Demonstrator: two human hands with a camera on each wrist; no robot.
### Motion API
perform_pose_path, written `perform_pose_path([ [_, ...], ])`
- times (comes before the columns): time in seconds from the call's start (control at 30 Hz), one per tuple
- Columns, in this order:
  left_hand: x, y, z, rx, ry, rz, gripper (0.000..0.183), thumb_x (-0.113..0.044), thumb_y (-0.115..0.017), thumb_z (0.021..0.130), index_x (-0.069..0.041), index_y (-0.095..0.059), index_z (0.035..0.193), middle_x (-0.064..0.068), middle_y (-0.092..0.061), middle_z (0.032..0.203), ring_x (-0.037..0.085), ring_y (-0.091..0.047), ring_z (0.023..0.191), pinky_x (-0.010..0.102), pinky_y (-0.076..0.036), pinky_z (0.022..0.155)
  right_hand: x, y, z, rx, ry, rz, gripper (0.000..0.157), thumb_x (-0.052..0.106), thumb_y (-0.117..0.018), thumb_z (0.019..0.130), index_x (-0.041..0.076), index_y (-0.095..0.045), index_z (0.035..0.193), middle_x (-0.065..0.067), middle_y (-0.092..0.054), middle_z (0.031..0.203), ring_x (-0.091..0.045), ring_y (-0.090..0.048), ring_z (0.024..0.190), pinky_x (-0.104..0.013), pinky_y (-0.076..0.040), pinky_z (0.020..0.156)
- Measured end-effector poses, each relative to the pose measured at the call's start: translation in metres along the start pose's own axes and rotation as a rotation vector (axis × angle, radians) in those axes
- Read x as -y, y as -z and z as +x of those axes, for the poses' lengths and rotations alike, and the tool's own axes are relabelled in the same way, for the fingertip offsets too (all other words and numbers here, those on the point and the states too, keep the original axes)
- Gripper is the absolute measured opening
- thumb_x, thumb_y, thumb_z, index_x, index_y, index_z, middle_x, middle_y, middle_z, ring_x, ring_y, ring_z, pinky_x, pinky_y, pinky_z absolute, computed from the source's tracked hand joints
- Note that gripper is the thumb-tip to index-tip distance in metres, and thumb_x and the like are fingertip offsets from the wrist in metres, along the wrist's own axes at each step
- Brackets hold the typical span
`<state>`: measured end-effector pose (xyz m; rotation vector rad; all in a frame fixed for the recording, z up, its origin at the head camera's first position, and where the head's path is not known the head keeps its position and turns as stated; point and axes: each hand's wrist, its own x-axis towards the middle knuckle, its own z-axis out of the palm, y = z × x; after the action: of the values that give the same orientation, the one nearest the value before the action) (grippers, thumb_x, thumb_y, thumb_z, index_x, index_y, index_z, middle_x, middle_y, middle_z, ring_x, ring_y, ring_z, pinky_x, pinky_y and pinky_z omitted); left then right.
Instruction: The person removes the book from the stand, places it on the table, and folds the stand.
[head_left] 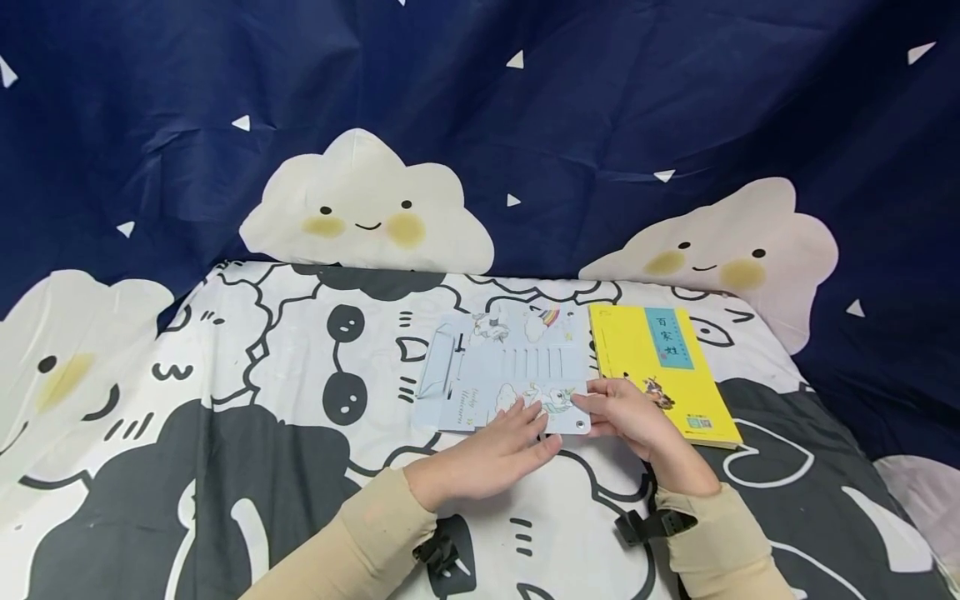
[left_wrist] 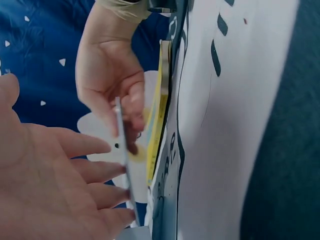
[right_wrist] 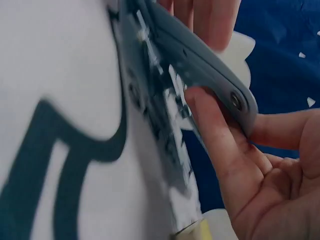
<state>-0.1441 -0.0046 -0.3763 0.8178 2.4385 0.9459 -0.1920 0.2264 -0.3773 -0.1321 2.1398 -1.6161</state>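
A light-blue folding book stand [head_left: 483,375] with unicorn prints and a row of slots lies on the patterned sheet. My right hand [head_left: 630,417] pinches its near right corner between thumb and fingers. In the right wrist view, the top panel [right_wrist: 210,70] is raised at an angle from the part beneath, with the right thumb and fingers on either side of its edge. My left hand [head_left: 495,458] lies along the near edge, fingers extended. Seen from the left wrist, its fingertips [left_wrist: 117,195] meet the thin panel [left_wrist: 125,150].
A yellow book [head_left: 637,358] with a blue title label lies flat just right of the stand. The sheet [head_left: 292,483] carries black-and-white cartoon prints. Behind hangs a dark blue curtain [head_left: 555,125] with cloud shapes.
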Motion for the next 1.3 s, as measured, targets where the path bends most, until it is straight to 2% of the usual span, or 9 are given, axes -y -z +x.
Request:
perform_pose_path([
  [0.13, 0.001, 0.000, 0.001, 0.026, 0.002, 0.000, 0.076, -0.060, -0.017, 0.104, -0.005, -0.036, 0.153, 0.010, -0.024, 0.164, 0.028, -0.009, 0.154, 0.042, -0.012, 0.126, -0.011, 0.004, 0.006, 0.075, -0.018, -0.020, 0.040, 0.012, -0.051, 0.103, -0.020, -0.048, 0.126, -0.011, -0.075, 0.093, -0.016, -0.074, 0.080, -0.029, -0.061, 0.071],
  [0.27, 0.002, -0.001, 0.001, 0.047, 0.003, 0.011, 0.077, -0.060, -0.017, 0.104, -0.004, -0.036, 0.153, 0.012, -0.026, 0.163, 0.029, -0.011, 0.154, 0.043, -0.013, 0.126, -0.016, 0.003, 0.010, 0.107, -0.039, -0.038, 0.036, 0.012, -0.050, 0.103, -0.019, -0.051, 0.120, -0.015, -0.075, 0.090, -0.019, -0.075, 0.079, -0.030, -0.061, 0.070],
  [0.67, 0.005, -0.002, 0.002, 0.069, 0.022, 0.015, 0.077, -0.063, -0.019, 0.103, -0.008, -0.034, 0.154, 0.009, -0.028, 0.163, 0.028, -0.012, 0.154, 0.045, -0.016, 0.125, -0.024, 0.004, 0.012, 0.094, -0.099, -0.053, 0.031, 0.014, -0.053, 0.102, -0.014, -0.052, 0.115, -0.010, -0.073, 0.085, -0.014, -0.072, 0.069, -0.027, -0.061, 0.065],
  [0.8, 0.008, 0.000, 0.002, 0.079, 0.003, -0.035, 0.075, -0.063, -0.016, 0.103, -0.011, -0.035, 0.155, 0.008, -0.030, 0.162, 0.027, -0.013, 0.154, 0.043, -0.016, 0.125, -0.027, 0.003, 0.012, 0.073, -0.110, -0.046, 0.029, 0.013, -0.054, 0.102, -0.013, -0.051, 0.115, -0.009, -0.072, 0.086, -0.014, -0.071, 0.068, -0.028, -0.061, 0.066],
  [0.9, 0.010, 0.004, 0.001, 0.068, -0.016, -0.111, 0.077, -0.064, -0.016, 0.103, -0.011, -0.037, 0.153, 0.006, -0.036, 0.159, 0.023, -0.023, 0.152, 0.039, -0.021, 0.124, -0.027, 0.002, 0.012, 0.068, -0.108, -0.035, 0.029, 0.013, -0.054, 0.102, -0.012, -0.051, 0.114, -0.008, -0.070, 0.085, -0.013, -0.070, 0.067, -0.029, -0.061, 0.066],
  [1.0, 0.011, 0.009, 0.000, 0.009, -0.024, -0.201, 0.077, -0.064, -0.021, 0.102, -0.008, -0.044, 0.150, 0.003, -0.044, 0.155, 0.019, -0.035, 0.147, 0.036, -0.028, 0.121, -0.027, 0.001, 0.012, 0.070, -0.109, -0.025, 0.029, 0.014, -0.055, 0.101, -0.012, -0.051, 0.114, -0.007, -0.068, 0.083, -0.014, -0.070, 0.066, -0.030, -0.061, 0.066],
  [1.1, 0.012, 0.016, -0.001, -0.073, -0.049, -0.284, 0.071, -0.061, -0.028, 0.103, -0.008, -0.048, 0.147, 0.001, -0.048, 0.152, 0.018, -0.039, 0.145, 0.037, -0.030, 0.120, -0.026, 0.000, 0.011, 0.076, -0.105, -0.024, 0.031, 0.014, -0.055, 0.102, -0.013, -0.050, 0.116, -0.007, -0.069, 0.083, -0.014, -0.071, 0.066, -0.030, -0.061, 0.065],
  [1.3, 0.020, 0.036, -0.002, -0.258, -0.133, -0.492, 0.053, -0.042, -0.040, 0.107, -0.004, -0.050, 0.144, 0.010, -0.057, 0.144, 0.026, -0.056, 0.131, 0.044, -0.038, 0.115, -0.026, 0.001, 0.010, 0.092, -0.093, -0.022, 0.031, 0.015, -0.053, 0.103, -0.013, -0.047, 0.115, -0.007, -0.070, 0.083, -0.015, -0.072, 0.066, -0.029, -0.061, 0.064],
])
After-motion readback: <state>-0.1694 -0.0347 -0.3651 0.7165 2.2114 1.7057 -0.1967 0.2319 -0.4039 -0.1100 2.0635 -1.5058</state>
